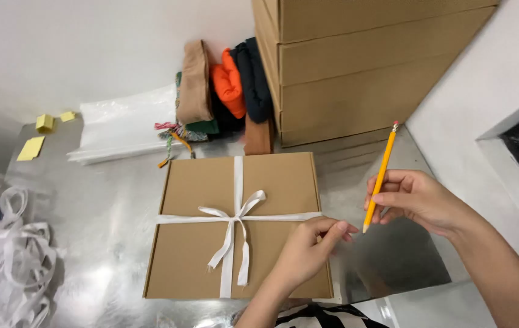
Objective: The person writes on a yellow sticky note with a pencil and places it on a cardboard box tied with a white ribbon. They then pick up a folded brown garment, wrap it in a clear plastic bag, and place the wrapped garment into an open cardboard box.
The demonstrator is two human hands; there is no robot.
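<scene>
Ribbon lies in a loose white tangle [10, 261] at the far left edge of the shiny metal table [107, 206]. Behind it sit three yellow sticky-note pads [31, 147], one flat and pale, two small and thicker. Next comes one stack of clear plastic bags [122, 124], then a row of folded fabric pieces [229, 85] stood on end against the wall: tan, green, orange and navy can be told apart, four at least, with a patterned strap trailing out below them.

One flat brown cardboard box [235, 225] lies in the middle of the table, lid shut, crossed by one white ribbon tied in a bow [235, 215] on top. Behind it, at the wall, four larger plain cartons [356, 67] are stacked.

Left hand [308, 249] rests at the box's right edge with thumb and forefinger pinched together, just where the ribbon's crosswise band reaches the edge; whether it grips the band or only presses there is hard to tell. Right hand [414, 200] hovers off the box to the right, fingers closed round one yellow pencil [381, 176], point down, eraser up.

By the look of it the box is already tied and the work has come to the pencil: the tip is near the left fingers. Any mark would call for bringing the point onto a firm surface while the left hand steadies it.
</scene>
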